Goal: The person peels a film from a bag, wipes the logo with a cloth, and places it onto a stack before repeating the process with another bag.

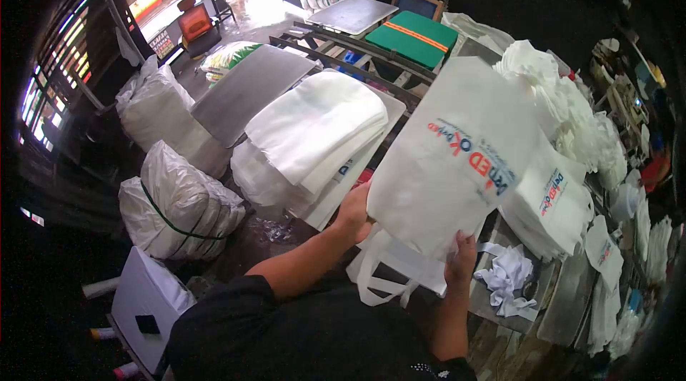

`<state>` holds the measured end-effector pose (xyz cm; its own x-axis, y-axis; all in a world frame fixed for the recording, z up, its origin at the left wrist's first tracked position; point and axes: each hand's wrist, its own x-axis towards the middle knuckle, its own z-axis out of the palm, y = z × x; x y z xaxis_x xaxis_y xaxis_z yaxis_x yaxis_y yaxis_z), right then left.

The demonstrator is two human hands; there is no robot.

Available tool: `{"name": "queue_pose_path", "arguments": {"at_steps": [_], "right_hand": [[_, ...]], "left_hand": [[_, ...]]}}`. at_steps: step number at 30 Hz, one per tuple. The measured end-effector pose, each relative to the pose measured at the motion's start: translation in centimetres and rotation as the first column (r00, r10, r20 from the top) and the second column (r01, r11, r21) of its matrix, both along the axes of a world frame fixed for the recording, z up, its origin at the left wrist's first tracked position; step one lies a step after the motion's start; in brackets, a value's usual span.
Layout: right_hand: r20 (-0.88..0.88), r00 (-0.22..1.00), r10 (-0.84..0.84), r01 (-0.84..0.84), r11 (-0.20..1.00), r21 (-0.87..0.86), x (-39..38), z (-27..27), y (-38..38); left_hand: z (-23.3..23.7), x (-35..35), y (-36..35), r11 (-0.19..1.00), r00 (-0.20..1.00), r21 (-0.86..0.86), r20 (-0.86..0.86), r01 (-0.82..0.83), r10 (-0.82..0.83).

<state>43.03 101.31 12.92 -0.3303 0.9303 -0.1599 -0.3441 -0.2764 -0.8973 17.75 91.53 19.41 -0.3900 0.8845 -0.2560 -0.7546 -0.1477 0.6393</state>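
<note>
A white printed tote bag [443, 159] is held up in front of me, its red and blue lettering turned sideways and its loop handles [368, 281] hanging toward me. My left hand [354, 213] is closed on the bag's left edge. My right hand [461, 259] grips its near edge by the handles; part of the fingers is hidden behind the fabric. Left of the bag, a pile of white bags [321, 124] lies on a flat board. On the right, close to the held bag, a stack of printed bags [554, 202] shows the same lettering.
Below the right stack lies crumpled white scrap [509, 277]. White wrapped bundles [179, 202] stand on the left near a grey board [250, 91]. A green box with an orange stripe [413, 36] sits at the back, and heaped white bags [550, 95] fill the right side.
</note>
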Motion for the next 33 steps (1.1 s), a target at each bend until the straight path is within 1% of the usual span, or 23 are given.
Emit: {"name": "queue_pose_path", "arguments": {"at_steps": [2, 5, 6, 8, 9, 10, 12, 13, 14, 15, 16, 17, 18, 21, 22, 23, 24, 26, 28, 29, 30, 31, 33], "right_hand": [[0.051, 0.997, -0.058, 0.06, 0.998, -0.024, 2.0, -3.2, 0.5], [0.474, 0.87, -0.138, 0.134, 0.99, 0.041, 4.4, -11.1, 1.3], [0.473, 0.871, -0.137, 0.136, 0.99, 0.037, 4.9, -11.8, 1.2], [0.847, 0.531, -0.03, 0.01, 1.0, 0.03, 5.6, -13.0, 0.7], [0.904, 0.417, -0.095, 0.048, 0.995, 0.082, 5.8, -14.4, 0.7], [0.908, 0.41, -0.087, 0.054, 0.996, 0.071, 5.8, -14.3, 0.5], [0.693, 0.195, -0.694, 0.034, 0.711, 0.702, 4.3, -10.6, -0.3], [0.756, 0.517, -0.401, 0.026, 0.89, 0.455, 3.8, -6.4, -0.7], [0.637, 0.768, -0.066, -0.066, 0.981, 0.181, 3.1, -3.0, -0.9], [0.056, 0.949, 0.309, -0.309, 0.951, -0.013, 2.7, -2.7, -0.9], [-0.589, 0.666, 0.458, -0.568, 0.823, -0.002, 2.3, -2.5, -1.4], [-0.498, 0.751, 0.433, -0.578, 0.796, -0.18, 1.1, 0.0, -3.1], [-0.395, 0.814, 0.426, -0.561, 0.752, -0.347, -0.4, 2.8, -4.5], [-0.295, 0.927, 0.233, -0.323, 0.895, -0.308, -1.2, 1.3, -5.0], [-0.215, 0.964, 0.158, -0.212, 0.942, -0.26, -1.0, 0.3, -5.0], [-0.009, 0.999, -0.034, 0.033, 0.994, -0.101, -3.4, 4.9, -6.3], [0.139, 0.985, -0.099, 0.072, 0.979, 0.191, -3.5, 3.3, -6.4], [0.118, 0.988, -0.096, 0.054, 0.948, 0.313, -3.8, 0.1, -6.4], [0.503, 0.859, -0.092, -0.153, 0.892, 0.425, -3.1, -1.9, -5.6], [0.624, 0.738, -0.255, -0.252, 0.754, 0.607, -2.4, -3.3, -4.8], [0.693, 0.582, -0.426, -0.405, 0.587, 0.701, -1.2, -4.9, -3.8], [0.797, 0.431, -0.424, -0.334, 0.745, 0.577, 0.3, -7.0, -2.7], [0.859, 0.218, -0.464, -0.119, 0.861, 0.495, 4.7, -10.3, 0.5]], "left_hand": [[-6.1, -0.4, 0.8, 0.996, 0.998, -0.086, -0.068, 0.012, -0.017], [-11.2, -0.3, 0.9, 0.972, 0.996, -0.221, 0.063, 0.076, -0.064], [-12.3, -0.1, 0.8, 0.884, 0.997, -0.463, 0.012, 0.07, -0.073], [-15.9, -0.4, 0.0, 0.731, 0.995, -0.681, -0.031, 0.049, -0.096], [-18.4, -1.0, -0.6, 0.684, 0.897, -0.697, -0.418, -0.215, -0.143], [-19.8, -1.0, -0.9, 0.651, 0.653, -0.606, -0.726, -0.457, -0.218], [-14.8, 1.1, -1.1, 0.797, 0.383, -0.289, -0.92, -0.531, -0.079], [-11.3, 2.8, -0.9, 0.851, 0.411, -0.265, -0.909, -0.454, -0.064], [-11.0, 3.8, -0.7, 0.932, 0.593, -0.272, -0.801, -0.239, -0.082], [-10.0, 5.0, -0.4, 0.968, 0.755, -0.236, -0.618, 0.087, -0.219], [-8.7, 6.9, -0.3, 0.892, 0.859, -0.162, -0.246, 0.421, -0.45], [-5.8, 9.4, -0.8, 0.789, 0.718, -0.185, -0.335, 0.586, -0.611], [-9.7, 12.2, -0.9, 0.765, 0.77, 0.107, -0.17, 0.635, -0.615], [-5.0, 13.2, 0.0, 0.888, 0.822, -0.139, -0.338, 0.437, -0.458], [-5.8, 13.1, 0.4, 0.91, 0.727, -0.215, -0.547, 0.356, -0.414], [-6.4, 13.3, 0.7, 0.927, 0.583, -0.267, -0.721, 0.265, -0.375], [-5.9, 13.3, 0.9, 0.947, 0.479, -0.278, -0.817, 0.159, -0.321], [-12.4, 12.3, 1.5, 0.982, -0.153, -0.133, -0.982, 0.134, -0.112], [-10.6, 10.8, 2.8, 0.985, 0.058, -0.011, -0.998, 0.175, -0.022], [-13.8, 8.9, 3.9, 0.97, -0.085, -0.214, -0.975, 0.117, -0.205], [-14.3, 7.6, 5.0, 0.946, -0.046, -0.319, -0.947, 0.05, -0.317], [-14.4, 6.9, 5.8, 0.895, 0.172, -0.44, -0.889, -0.07, -0.423], [-14.3, 4.7, 7.3, 0.975, -0.089, -0.203, -0.973, -0.093, -0.211]]}}
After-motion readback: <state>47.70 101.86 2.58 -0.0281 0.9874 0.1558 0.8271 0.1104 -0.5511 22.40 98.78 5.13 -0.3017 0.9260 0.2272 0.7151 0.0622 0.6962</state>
